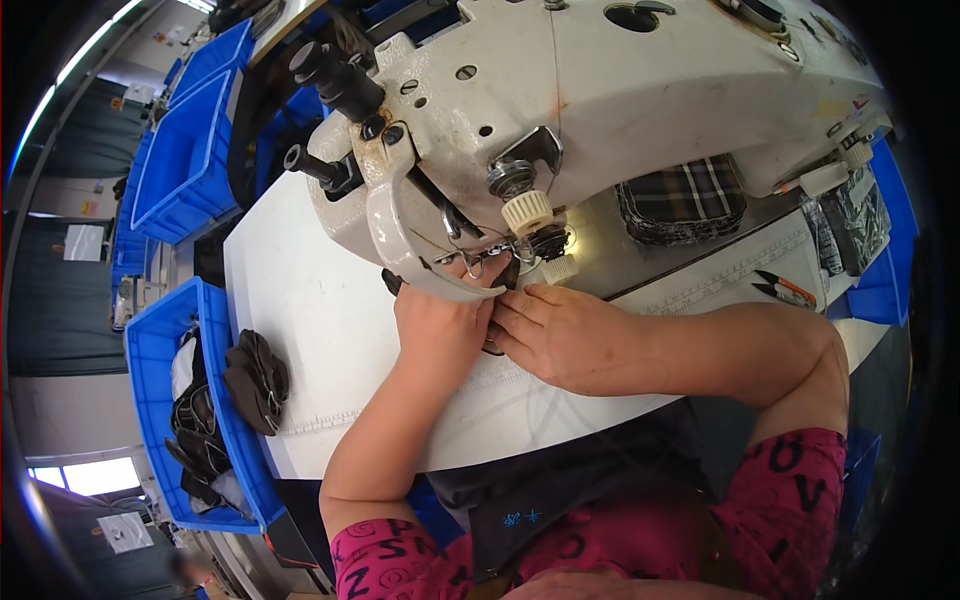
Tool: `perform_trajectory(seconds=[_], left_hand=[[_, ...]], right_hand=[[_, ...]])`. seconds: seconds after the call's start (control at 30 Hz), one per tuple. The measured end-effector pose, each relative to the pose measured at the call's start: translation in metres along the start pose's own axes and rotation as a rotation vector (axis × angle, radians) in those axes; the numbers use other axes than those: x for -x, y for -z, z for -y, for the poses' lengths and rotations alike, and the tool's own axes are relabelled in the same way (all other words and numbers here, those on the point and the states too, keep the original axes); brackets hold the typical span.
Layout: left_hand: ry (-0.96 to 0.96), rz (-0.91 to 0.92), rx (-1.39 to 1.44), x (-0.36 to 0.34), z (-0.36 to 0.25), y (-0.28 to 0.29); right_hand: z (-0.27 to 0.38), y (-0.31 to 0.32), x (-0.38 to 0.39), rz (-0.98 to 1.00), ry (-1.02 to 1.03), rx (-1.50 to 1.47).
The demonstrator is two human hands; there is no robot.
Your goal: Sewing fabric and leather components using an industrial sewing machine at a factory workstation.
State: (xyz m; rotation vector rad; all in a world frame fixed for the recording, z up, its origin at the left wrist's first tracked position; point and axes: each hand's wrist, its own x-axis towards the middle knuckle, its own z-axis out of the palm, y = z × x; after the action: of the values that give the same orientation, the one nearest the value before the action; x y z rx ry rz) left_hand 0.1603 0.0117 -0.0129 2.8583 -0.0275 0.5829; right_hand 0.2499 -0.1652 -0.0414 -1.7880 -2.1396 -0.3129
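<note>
Under the head of a white industrial sewing machine [600, 90], both hands are close together at the needle area. My left hand [440, 325] presses on a small dark fabric piece [392, 283], its fingertips partly hidden behind the machine's curved white guard. My right hand [565, 340] lies against it from the right, fingers together and bent over the same piece. Most of the fabric is covered by the hands, so its shape cannot be made out. A small light glows beside the needle.
A stack of dark plaid fabric pieces [685, 200] lies under the machine arm. Pens [785, 290] rest on the right of the white worktop [330, 380]. Left, a dark fabric bundle [256, 382] sits beside a blue bin [260, 480] of dark pieces. Another blue bin [185, 165] stands behind.
</note>
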Motion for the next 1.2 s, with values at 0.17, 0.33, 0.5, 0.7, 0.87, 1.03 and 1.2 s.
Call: perform_trajectory(seconds=[0.17, 0.33, 0.5, 0.7, 0.87, 1.03, 1.2], left_hand=[[-0.128, -0.059, -0.122, -0.001, 0.008, -0.005], [-0.118, 0.024, -0.097, 0.001, 0.012, -0.007], [-0.019, 0.091, 0.0, 0.001, 0.015, -0.008], [-0.06, 0.033, 0.06, 0.002, 0.018, -0.01], [-0.07, -0.023, 0.139, 0.003, 0.018, -0.014], [-0.087, 0.008, 0.143, 0.004, 0.019, -0.012], [-0.115, 0.098, 0.147, -0.001, 0.018, 0.002]], right_hand=[[0.001, -0.003, 0.0, 0.013, -0.02, -0.007], [0.001, 0.0, 0.0, 0.023, -0.018, -0.01], [0.0, -0.004, -0.003, -0.148, -0.002, 0.068], [-0.001, -0.004, -0.003, -0.126, 0.005, 0.054], [-0.003, -0.001, -0.004, -0.074, 0.013, 0.017], [-0.003, 0.0, -0.005, -0.098, 0.028, 0.018], [-0.003, 0.0, -0.005, -0.073, 0.018, 0.003]])
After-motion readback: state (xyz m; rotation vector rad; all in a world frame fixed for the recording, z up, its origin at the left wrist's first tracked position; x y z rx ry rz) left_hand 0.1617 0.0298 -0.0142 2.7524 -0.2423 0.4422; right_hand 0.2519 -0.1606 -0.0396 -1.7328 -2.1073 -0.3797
